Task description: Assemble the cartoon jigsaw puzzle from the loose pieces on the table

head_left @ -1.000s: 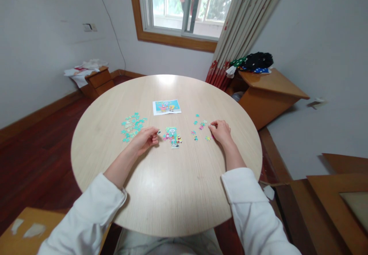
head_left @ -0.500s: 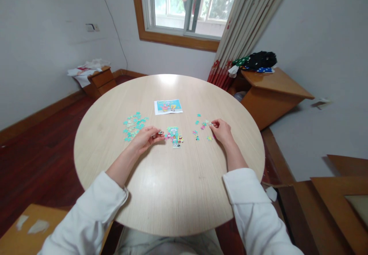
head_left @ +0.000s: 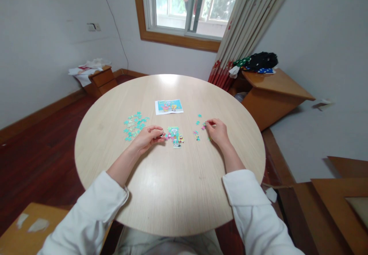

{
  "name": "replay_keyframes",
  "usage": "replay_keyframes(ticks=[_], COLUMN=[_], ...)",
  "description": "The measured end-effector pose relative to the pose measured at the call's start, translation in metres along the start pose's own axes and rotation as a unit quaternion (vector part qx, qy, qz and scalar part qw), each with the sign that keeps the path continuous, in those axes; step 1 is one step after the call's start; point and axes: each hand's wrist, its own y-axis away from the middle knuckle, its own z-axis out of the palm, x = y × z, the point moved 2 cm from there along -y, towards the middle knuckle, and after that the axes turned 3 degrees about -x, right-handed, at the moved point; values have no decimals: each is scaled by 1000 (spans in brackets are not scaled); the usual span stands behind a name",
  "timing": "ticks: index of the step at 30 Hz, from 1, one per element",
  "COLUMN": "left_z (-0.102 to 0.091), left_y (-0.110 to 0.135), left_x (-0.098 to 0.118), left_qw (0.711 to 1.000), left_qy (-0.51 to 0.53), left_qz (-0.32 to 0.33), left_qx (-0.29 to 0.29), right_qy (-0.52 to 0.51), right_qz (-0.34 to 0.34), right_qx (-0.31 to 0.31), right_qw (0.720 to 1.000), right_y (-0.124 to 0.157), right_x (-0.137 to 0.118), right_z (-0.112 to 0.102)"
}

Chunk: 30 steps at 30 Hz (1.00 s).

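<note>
My left hand point(head_left: 148, 138) is closed in a pinch on a small dark-and-white puzzle piece point(head_left: 161, 135), just left of the partly joined puzzle point(head_left: 175, 137). That joined part shows cartoon figures on a turquoise ground and lies flat on the table. Right of it, my right hand point(head_left: 217, 131) has thumb and forefinger pinched at a puzzle piece, mostly hidden by the fingertips, beside a pink piece point(head_left: 203, 128). Nearby lie loose teal pieces point(head_left: 197, 123) and a small multicoloured cluster point(head_left: 196, 135). A yellow piece is partly covered by my right hand.
A pile of teal and pale puzzle pieces point(head_left: 135, 125) lies beyond my left hand. Behind the joined part is a printed reference picture point(head_left: 169, 107). All rest on a round wooden table point(head_left: 172, 193). A cabinet with clothes point(head_left: 258, 61) stands at the back right.
My right hand has shifted left, its fingertips now over the pieces near the pink one. My left hand stays beside the joined part, its piece turned slightly.
</note>
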Motion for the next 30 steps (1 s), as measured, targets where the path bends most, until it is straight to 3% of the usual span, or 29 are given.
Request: replay_keyframes(ticks=[8, 20, 27, 30], left_z=[-5, -2, -7, -6], left_y=[-5, -4, -6, -5], left_x=[-4, -3, -1, 1], left_qw=[1000, 1000, 999, 998], left_qy=[12, 11, 29, 50], left_qz=[6, 7, 11, 9], left_qx=[7, -9, 24, 46], right_qy=[-77, -35, 37, 67], right_qz=[11, -8, 0, 22], right_qx=[-39, -100, -14, -16], right_qw=[996, 994, 999, 997], right_y=[5, 11, 4, 1], right_x=[-14, -22, -9, 0], right_z=[5, 16, 1, -6])
